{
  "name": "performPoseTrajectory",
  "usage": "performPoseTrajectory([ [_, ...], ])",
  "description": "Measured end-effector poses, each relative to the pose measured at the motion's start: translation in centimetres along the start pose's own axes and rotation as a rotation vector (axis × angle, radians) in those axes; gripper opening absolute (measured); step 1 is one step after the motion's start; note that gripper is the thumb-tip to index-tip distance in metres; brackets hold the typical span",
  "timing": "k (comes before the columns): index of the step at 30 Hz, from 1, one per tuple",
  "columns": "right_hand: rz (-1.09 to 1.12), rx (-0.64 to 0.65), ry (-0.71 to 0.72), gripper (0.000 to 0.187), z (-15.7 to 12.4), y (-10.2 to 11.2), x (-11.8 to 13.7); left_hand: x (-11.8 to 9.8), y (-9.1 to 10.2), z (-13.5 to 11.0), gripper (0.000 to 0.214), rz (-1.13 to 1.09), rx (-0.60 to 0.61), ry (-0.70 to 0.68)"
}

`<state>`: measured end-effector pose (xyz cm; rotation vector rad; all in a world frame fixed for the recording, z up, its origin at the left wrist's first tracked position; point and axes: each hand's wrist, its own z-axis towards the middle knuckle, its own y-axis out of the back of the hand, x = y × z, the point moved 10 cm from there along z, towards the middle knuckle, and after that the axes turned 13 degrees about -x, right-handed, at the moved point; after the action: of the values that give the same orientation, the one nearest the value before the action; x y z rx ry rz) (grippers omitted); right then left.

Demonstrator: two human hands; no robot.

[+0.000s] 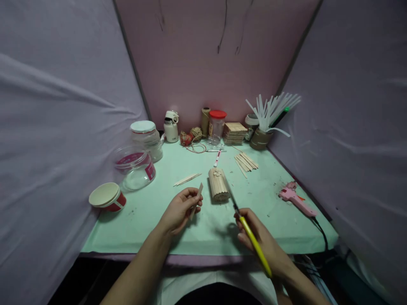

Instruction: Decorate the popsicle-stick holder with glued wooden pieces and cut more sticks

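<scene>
My left hand [182, 208] is closed in a pinch on a flat wooden craft stick [200, 190], which stands tilted between thumb and fingers. In my right hand [256, 231] is a pair of scissors [254, 243] with a yellow handle, seen nearly edge-on. Their dark blades point forward and away from me, apart from the stick. Between and beyond the hands lies a rounded block covered with craft sticks [218, 184], small wooden bits on its top. A few thin sticks [187, 179] lie left of it, and a loose pile of craft sticks [246, 163] lies to its right.
A pink glue gun [297, 201] rests at the right. Glue sticks [273, 110] fill a brown pot at the back right, near stacked wooden squares [235, 132]. Paper bowls [108, 198], a clear tub [135, 169] and a lidded jar [144, 137] stand left.
</scene>
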<state>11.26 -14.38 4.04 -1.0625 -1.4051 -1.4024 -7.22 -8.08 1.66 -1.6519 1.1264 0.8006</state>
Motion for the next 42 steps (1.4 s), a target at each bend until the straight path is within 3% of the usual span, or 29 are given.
performPoseTrajectory([
  [2,-0.104,0.067,-0.054,0.034,-0.4,-1.5,-0.5,0.4,0.2,-0.8,0.03,0.032,0.007,-0.013],
  [7,-0.287,0.121,-0.091,0.036,0.4,-2.0,-2.1,0.7,0.8,-1.4,0.027,0.055,-0.006,-0.04],
  [20,-0.17,0.036,-0.082,0.047,-0.2,-4.3,-2.7,3.6,-1.2,-3.0,0.021,-0.202,-0.068,0.016],
  [42,-0.154,0.083,-0.089,0.023,-1.3,-5.5,-2.1,4.0,-1.4,-4.3,0.028,-0.243,-0.093,0.036],
])
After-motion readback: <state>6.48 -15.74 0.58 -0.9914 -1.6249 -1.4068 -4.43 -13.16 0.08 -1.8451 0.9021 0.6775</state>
